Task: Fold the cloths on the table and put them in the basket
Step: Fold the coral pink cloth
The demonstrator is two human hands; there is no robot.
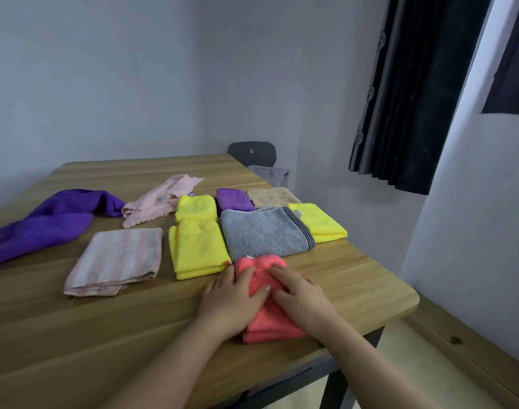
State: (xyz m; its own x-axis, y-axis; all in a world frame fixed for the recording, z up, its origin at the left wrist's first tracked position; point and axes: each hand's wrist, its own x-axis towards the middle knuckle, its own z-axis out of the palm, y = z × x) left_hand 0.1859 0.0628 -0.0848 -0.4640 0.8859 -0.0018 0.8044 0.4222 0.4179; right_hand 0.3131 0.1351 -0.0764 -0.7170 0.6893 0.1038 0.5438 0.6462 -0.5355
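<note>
- The left hand (233,299) lies flat on the coral cloth (264,321), with straight, slightly spread fingers that point toward 1 o'clock. It presses the cloth and grips nothing.
- The right hand (299,296) also lies flat on the same cloth, with fingers straight and pointing toward 11 o'clock. The two hands are very close to each other.
- The coral cloth is folded into a thick rectangle. It lies on the wooden table (104,335) near the front right corner, directly before the person.
- At 12 o'clock from the coral cloth lies a folded grey towel (264,231) with a dark striped edge, touching the coral cloth.
- At 11 o'clock is a folded yellow cloth (197,252), and just behind it a small yellow cloth (196,208).
- At 1 o'clock, partly under the grey towel, is a second yellow cloth (320,221).
- Behind the grey towel are a folded purple cloth (234,199) and a beige cloth (271,196).
- At 9 o'clock lies a folded striped pink cloth (116,258).
- At 10 o'clock, further away, a pale pink cloth (160,199) and a large purple cloth (45,222) lie unfolded.
- The basket (271,174), light grey with small holes, stands beyond the far right edge of the table at 12 o'clock, just beside a dark chair (252,152).
</note>
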